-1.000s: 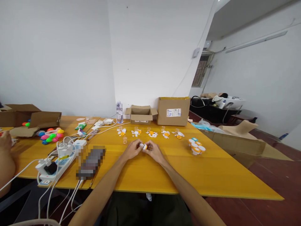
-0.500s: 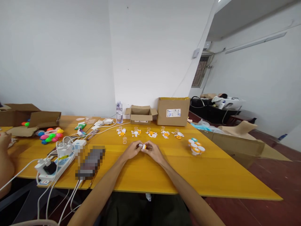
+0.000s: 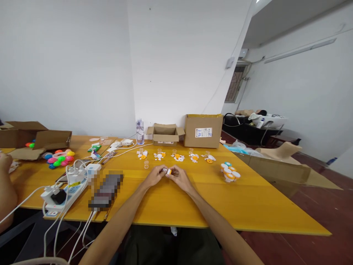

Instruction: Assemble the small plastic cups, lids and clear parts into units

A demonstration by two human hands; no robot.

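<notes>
Between my two hands, above the wooden table [image 3: 193, 206], is a small white and orange plastic part [image 3: 169, 172]. My left hand [image 3: 156, 175] is closed on its left side, where a whitish piece with dark marks shows at the fingertips. From the right, my right hand [image 3: 179, 178] pinches the orange side. The fingers cover much of the part. Just beyond my left hand stands a small clear cup [image 3: 146, 164]. Farther back lie several small piles of white and orange plastic parts [image 3: 178, 157], each with a clear cup behind it.
A cluster of round containers with white, orange and teal lids [image 3: 230, 172] stands at right. Behind are an open carton [image 3: 164, 134], a closed carton [image 3: 203, 131] and a water bottle [image 3: 140, 131]. A power strip [image 3: 73, 189] with cables and a blurred-out device [image 3: 106, 191] lie left. Another person's arm [image 3: 6, 189] enters far left.
Both hands stay in almost the same place, with the white and orange part turned very slightly between the fingers. Little else differs.
</notes>
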